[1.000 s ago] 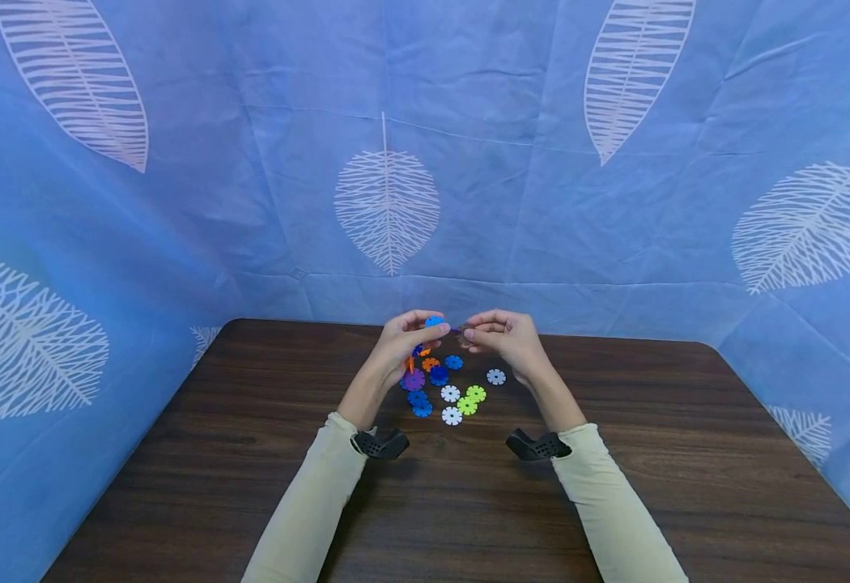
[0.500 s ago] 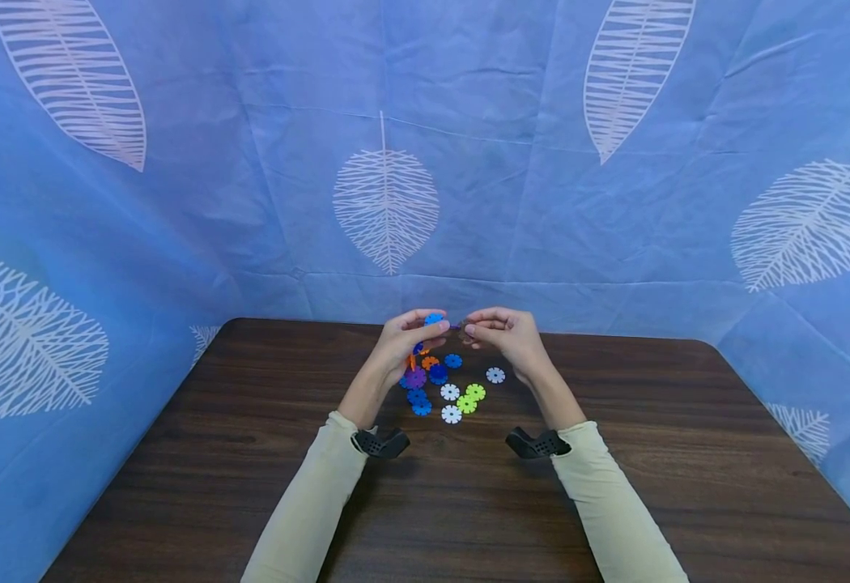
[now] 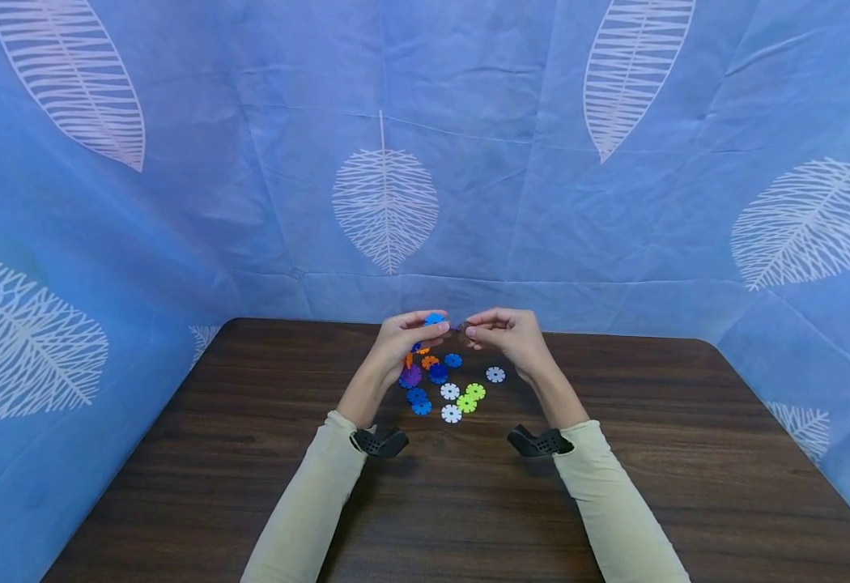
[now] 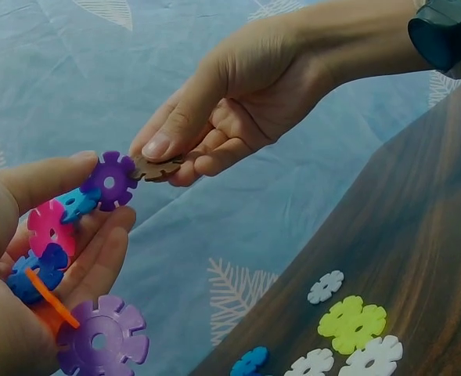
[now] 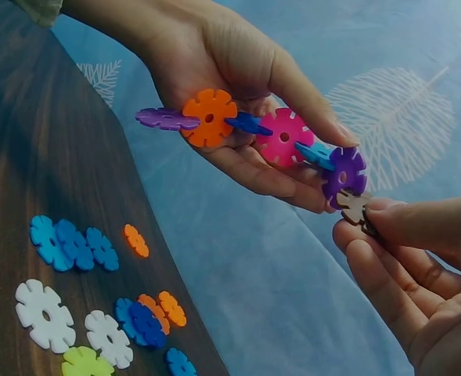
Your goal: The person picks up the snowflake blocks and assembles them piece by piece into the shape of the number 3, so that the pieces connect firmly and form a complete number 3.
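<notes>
My left hand [image 3: 394, 350] holds a chain of notched plastic discs, pinching near its far end between thumb and fingers. In the right wrist view the chain runs from a purple disc [image 5: 163, 119] through an orange disc [image 5: 195, 117], a blue one, a pink disc [image 5: 274, 139] and a light blue one to a darker purple disc [image 5: 355, 164]. With thumb and fingers my right hand [image 3: 516, 340] pinches a brown disc [image 5: 354, 208]. This brown disc meets the dark purple disc's edge; how deep their slots engage I cannot tell. Both hands are raised above the table's far part.
Loose discs lie on the dark wooden table [image 3: 265, 470] below my hands: white discs [image 3: 451, 414], yellow-green discs [image 3: 467, 403], several blue discs [image 3: 421, 407] and orange ones [image 5: 136, 240]. A blue leaf-patterned cloth [image 3: 505, 202] hangs behind the table's far edge.
Both hands stay nearly in place, still meeting at the brown disc. The chain's hanging purple end has swung slightly in the left hand.
</notes>
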Demonstrator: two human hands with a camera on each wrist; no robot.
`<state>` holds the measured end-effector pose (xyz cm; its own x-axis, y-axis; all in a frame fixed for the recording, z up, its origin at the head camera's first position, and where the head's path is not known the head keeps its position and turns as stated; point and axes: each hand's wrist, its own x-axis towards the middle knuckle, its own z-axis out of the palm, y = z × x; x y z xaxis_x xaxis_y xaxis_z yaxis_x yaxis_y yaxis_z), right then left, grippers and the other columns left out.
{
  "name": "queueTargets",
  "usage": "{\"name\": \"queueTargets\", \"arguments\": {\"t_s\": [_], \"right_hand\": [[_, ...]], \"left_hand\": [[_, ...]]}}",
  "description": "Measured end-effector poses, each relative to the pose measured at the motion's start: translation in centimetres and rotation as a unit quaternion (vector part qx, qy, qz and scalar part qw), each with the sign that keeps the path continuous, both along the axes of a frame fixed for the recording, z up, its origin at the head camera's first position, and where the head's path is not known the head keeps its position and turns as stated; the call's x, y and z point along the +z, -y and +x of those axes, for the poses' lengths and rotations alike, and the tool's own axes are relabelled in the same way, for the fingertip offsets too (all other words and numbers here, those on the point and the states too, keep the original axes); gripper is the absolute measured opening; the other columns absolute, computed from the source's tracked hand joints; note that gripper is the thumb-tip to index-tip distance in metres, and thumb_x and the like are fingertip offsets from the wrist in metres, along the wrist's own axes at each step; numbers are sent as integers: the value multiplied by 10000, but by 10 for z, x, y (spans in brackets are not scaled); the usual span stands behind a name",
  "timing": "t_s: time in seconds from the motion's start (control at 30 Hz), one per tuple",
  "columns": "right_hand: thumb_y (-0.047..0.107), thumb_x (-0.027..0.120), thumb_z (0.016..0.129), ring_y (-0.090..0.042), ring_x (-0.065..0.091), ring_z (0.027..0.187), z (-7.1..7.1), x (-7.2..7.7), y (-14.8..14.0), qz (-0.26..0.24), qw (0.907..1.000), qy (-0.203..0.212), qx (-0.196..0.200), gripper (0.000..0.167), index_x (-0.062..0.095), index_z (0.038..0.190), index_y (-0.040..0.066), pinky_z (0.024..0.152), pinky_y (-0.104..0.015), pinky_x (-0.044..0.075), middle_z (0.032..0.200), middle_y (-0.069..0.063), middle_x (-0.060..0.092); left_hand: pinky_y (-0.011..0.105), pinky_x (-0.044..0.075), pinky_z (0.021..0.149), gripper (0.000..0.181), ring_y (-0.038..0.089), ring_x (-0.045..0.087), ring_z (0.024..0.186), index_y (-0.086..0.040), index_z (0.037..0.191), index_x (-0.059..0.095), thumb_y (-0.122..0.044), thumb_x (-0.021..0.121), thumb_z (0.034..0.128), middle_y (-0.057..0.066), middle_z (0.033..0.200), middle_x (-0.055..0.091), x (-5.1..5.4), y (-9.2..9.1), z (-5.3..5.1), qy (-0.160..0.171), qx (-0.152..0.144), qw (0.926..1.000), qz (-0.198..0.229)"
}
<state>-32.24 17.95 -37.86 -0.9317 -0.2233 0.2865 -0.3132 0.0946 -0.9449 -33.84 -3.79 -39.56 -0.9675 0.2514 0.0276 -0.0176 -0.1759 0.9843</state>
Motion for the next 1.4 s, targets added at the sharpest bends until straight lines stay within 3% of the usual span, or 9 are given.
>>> {"name": "queueTargets", "arguments": {"t_s": [0.27, 0.5, 0.67, 0.87, 1.13, 1.27, 1.4], "right_hand": [[-6, 725, 917, -135, 744, 723, -1, 0, -2, 32, 9999, -99, 41, 220, 700, 1077, -155, 698, -319, 639, 905, -75, 768], [9, 737, 913, -147, 730, 696, 1, 3, -1, 115, 9998, -136, -75, 206, 718, 1059, -135, 700, -357, 640, 877, -22, 761], [4, 741, 907, -162, 744, 714, 2, 4, 3, -194, 9995, -116, -241, 240, 702, 1077, -161, 698, -340, 642, 861, -29, 774], [30, 744, 913, -128, 740, 709, 1, 3, 7, -562, 9971, 109, -503, 294, 682, 1119, -171, 750, -397, 644, 843, 46, 770], [24, 743, 911, -151, 733, 697, 2, 5, 5, -620, 9957, 288, -625, 291, 676, 1121, -165, 700, -309, 637, 830, 57, 764], [23, 743, 909, -153, 741, 718, 2, 4, 4, -581, 9965, 315, -510, 282, 676, 1110, -164, 726, -358, 643, 828, 40, 770], [35, 750, 909, -142, 742, 734, 2, 3, 4, -508, 9976, 329, -323, 284, 675, 1099, -162, 737, -380, 644, 831, 25, 771]], "left_hand": [[362, 580, 986, 318, 176, 751, 959, -39, 1212, 736, -178, 763, 927, 25, 1064, 778, 1, 0, 1, -95, -57, 9999, -103], [361, 582, 984, 411, 110, 742, 938, 68, 1295, 651, -138, 731, 948, 81, 1133, 755, 1, -4, 2, -267, -311, 9992, 21], [338, 590, 962, 336, 100, 732, 932, 49, 1257, 675, -112, 706, 963, -1, 1039, 745, 0, -6, 1, -284, -279, 9987, 306], [369, 577, 995, 350, 125, 732, 941, 27, 1306, 636, -179, 629, 1023, 15, 1051, 723, -1, -8, 0, -137, -396, 9980, 474], [420, 553, 1034, 371, 227, 715, 1044, -41, 1379, 604, -227, 551, 1063, 159, 1273, 661, 3, -5, 2, -27, -955, 9954, -41], [440, 534, 1063, 364, 200, 714, 1005, -77, 1379, 613, -238, 557, 1057, 175, 1319, 634, 4, -3, 3, -19, -1194, 9926, -241], [401, 570, 1009, 372, 142, 701, 948, -77, 1381, 613, -241, 583, 1049, 174, 1328, 625, 2, -2, 2, -65, -1313, 9905, -401]]}}
